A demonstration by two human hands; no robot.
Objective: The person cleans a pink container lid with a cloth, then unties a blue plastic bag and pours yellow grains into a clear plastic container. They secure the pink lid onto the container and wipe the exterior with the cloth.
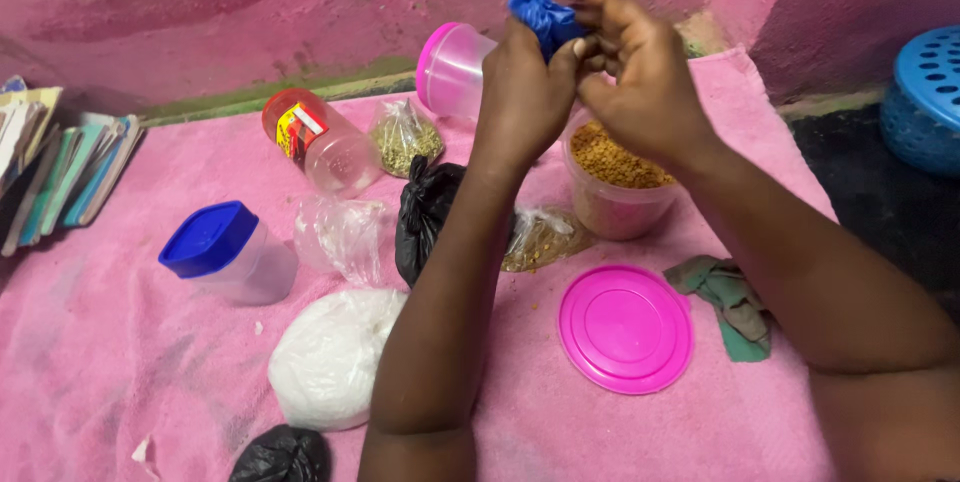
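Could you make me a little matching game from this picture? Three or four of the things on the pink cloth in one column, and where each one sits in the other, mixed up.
Things:
1. small blue plastic bag
2. round pink plastic lid
3. clear tub of brown grains
4. clear jar with a blue lid

Places:
A. lying flat on the pink towel, between the two forearms
B. standing open just below the hands
C. pinched between the left hand and right hand
D. lying on its side at the left, near the white bag

Pairs: 1-C, 2-A, 3-B, 4-D
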